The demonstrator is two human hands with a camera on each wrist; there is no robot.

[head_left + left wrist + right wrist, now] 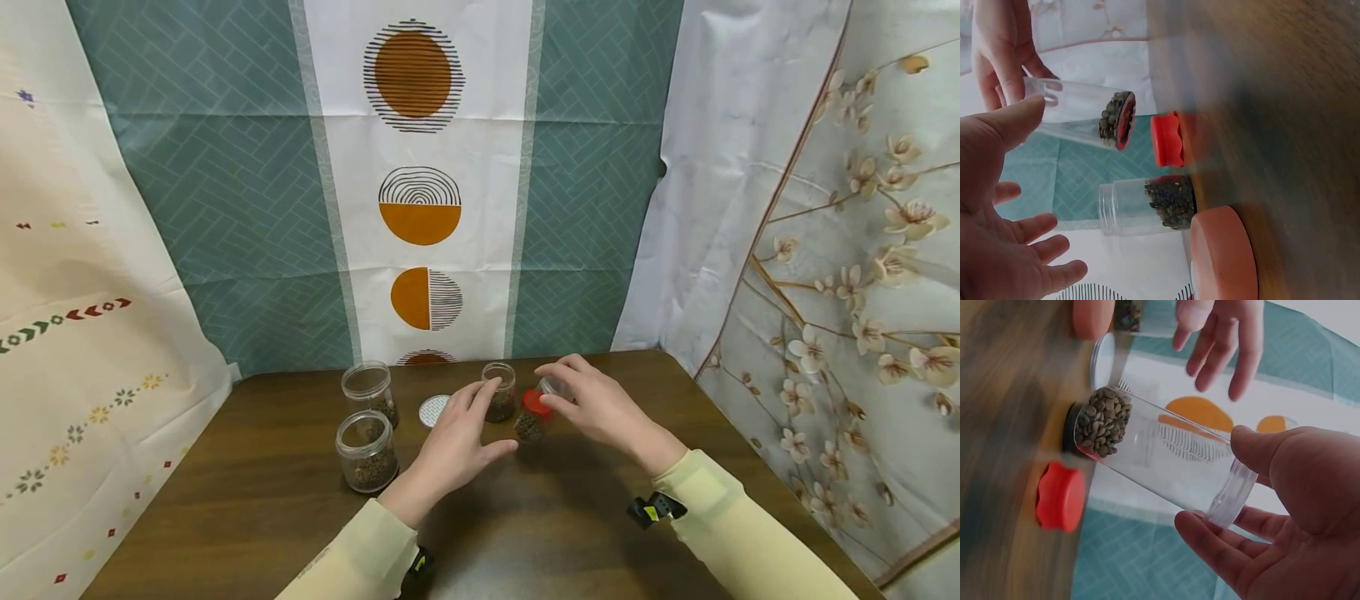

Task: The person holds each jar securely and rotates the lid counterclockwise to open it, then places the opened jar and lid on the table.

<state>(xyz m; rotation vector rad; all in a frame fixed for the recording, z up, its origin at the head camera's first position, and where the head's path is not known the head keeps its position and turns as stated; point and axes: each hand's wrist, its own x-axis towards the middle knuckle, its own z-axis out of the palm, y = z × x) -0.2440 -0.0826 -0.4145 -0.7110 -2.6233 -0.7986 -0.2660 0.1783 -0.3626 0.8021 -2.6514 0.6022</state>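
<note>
My right hand [600, 404] grips a clear jar [1166, 456] around its rim, thumb on one side and fingers on the other. The jar is tilted and raised off the table, with brown seeds or beans gathered at its bottom. My left hand [457, 442] is just left of it with fingers spread, holding nothing; in the left wrist view the thumb overlaps the jar, and I cannot tell whether they touch. Behind the held jar a red scalloped lid [1166, 139] lies on the table. Near it stands a lidless clear jar [1147, 203] partly filled with dark seeds.
At the left stand two more lidless jars, a nearer one [367, 454] and a farther one [367, 387], with contents low inside. A silvery round lid [433, 410] and an orange lid [1225, 256] lie on the table [262, 500]. Patterned cloth [255, 208] hangs behind.
</note>
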